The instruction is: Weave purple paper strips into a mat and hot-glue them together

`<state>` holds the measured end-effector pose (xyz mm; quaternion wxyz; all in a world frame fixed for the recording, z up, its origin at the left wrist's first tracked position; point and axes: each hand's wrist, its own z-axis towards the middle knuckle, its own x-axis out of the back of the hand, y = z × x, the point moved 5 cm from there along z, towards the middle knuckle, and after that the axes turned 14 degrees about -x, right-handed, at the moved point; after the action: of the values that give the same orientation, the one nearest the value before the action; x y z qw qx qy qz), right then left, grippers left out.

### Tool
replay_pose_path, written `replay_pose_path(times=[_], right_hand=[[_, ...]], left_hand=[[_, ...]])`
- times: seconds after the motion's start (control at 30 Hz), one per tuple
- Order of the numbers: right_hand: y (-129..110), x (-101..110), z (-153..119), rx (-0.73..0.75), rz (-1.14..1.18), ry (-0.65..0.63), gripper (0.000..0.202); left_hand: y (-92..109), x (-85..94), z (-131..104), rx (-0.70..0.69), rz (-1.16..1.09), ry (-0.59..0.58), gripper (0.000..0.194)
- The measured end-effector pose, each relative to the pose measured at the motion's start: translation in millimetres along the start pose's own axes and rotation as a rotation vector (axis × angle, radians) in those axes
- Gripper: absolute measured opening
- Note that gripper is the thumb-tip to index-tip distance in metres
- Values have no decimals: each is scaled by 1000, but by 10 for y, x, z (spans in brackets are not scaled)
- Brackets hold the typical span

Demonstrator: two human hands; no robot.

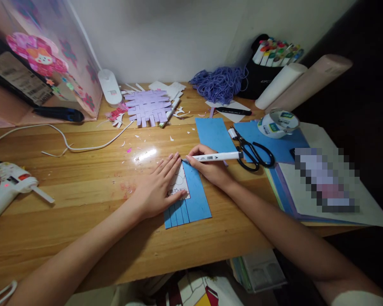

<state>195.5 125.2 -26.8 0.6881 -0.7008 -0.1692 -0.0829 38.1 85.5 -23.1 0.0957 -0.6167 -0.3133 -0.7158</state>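
Note:
My left hand (161, 185) lies flat with fingers stretched, pressing a white card (182, 180) with small black drawings onto a sheet of blue paper (199, 204). Dark parallel lines run along the lower left part of the blue sheet. In my right hand (210, 168) is a white marker (218, 157), gripped near its tip. The tip rests by the card's upper edge, close to my left fingertips. Black-handled scissors (255, 151) lie just right of the marker, and a second blue sheet (215, 134) is behind my right hand.
A hot glue gun (14, 187) lies at the left, its white cord (83, 148) crossing the desk. At the back are a woven purple paper mat (148, 106), blue-purple yarn (218, 85) and paper scraps. A tape roll (277, 124), stacked paper (293, 191) and a marker case (261, 80) stand right.

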Motion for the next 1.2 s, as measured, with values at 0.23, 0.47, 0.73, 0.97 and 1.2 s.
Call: replay_pose_path(times=[0.23,0.47,0.73,0.97,1.2], right_hand=[[28,9,-1,10,-16,5,14],[14,18,-11,7,-15,-39,16],[-5,16,-30,21,-42,-110,16],[-28,22,-75,-64,-105,-226,15],[-59,33,-90,-56,-114,-318,10]], left_hand=[[-6,2,1,1,-3,-1,81],[-9,-6,0,-1,9,4,80],[-11,-17,4,2,26,-11,80],[-15,-29,-3,11,28,-17,81],[-4,-22,9,9,35,-16,81]])
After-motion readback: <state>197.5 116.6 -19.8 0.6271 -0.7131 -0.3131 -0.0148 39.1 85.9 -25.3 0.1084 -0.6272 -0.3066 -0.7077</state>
